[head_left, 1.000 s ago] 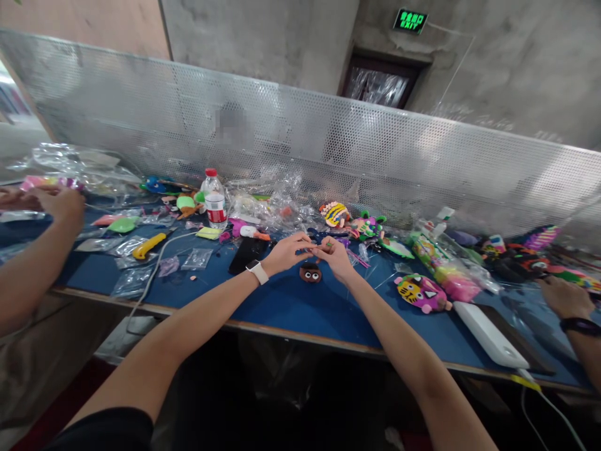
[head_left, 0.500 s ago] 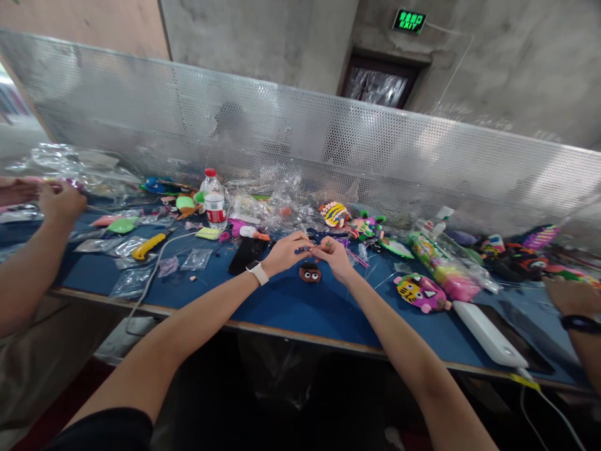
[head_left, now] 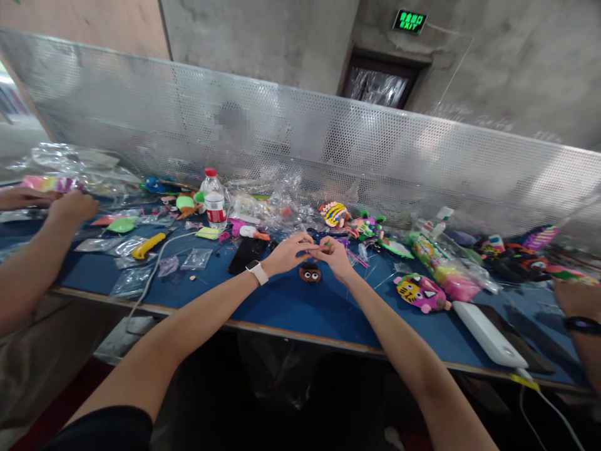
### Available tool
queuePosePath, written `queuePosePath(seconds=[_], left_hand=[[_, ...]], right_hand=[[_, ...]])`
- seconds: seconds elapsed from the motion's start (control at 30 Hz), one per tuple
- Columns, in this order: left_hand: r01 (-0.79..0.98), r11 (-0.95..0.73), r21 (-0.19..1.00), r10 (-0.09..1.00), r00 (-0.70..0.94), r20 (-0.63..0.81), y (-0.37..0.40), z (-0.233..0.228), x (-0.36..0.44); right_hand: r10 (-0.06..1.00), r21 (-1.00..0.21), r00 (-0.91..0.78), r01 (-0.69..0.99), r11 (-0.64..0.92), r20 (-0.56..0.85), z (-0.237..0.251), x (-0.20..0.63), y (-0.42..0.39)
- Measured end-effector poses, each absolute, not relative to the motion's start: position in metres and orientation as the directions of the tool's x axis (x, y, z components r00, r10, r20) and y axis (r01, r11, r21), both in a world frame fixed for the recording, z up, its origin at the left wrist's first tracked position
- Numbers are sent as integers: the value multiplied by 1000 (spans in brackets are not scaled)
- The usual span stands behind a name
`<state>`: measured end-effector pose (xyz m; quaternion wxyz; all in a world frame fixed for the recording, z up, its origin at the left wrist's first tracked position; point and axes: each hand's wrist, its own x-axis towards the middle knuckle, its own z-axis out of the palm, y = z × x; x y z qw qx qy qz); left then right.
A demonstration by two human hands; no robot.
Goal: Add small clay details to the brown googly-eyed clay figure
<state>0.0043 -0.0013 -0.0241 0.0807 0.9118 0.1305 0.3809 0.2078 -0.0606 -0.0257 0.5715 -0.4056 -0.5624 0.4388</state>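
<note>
At frame centre the clay head lies on the table, bottle upper left, power bank lower right.

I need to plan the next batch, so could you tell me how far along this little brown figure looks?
Done: the brown figure lies on the blue table with eyes already on it. In hand: the left hand and right hand pinch a tiny piece between their fingertips above it; what it is cannot be told. Left: that piece is not yet on the figure.

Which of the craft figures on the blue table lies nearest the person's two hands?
The small brown round face, directly below both hands; the pink tiger figure lies further right.
</note>
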Motion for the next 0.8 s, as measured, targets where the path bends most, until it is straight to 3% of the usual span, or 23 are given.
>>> queuePosePath(seconds=[0.43,0.8], left_hand=[[164,-944,287,315,710,630,-7,-19,4],[127,-958,256,264,734,626,-3,-23,4]], right_hand=[[958,-964,-116,-75,254,261,-31,204,-60],[961,-974,-159,-54,219,225,-26,212,-63]])
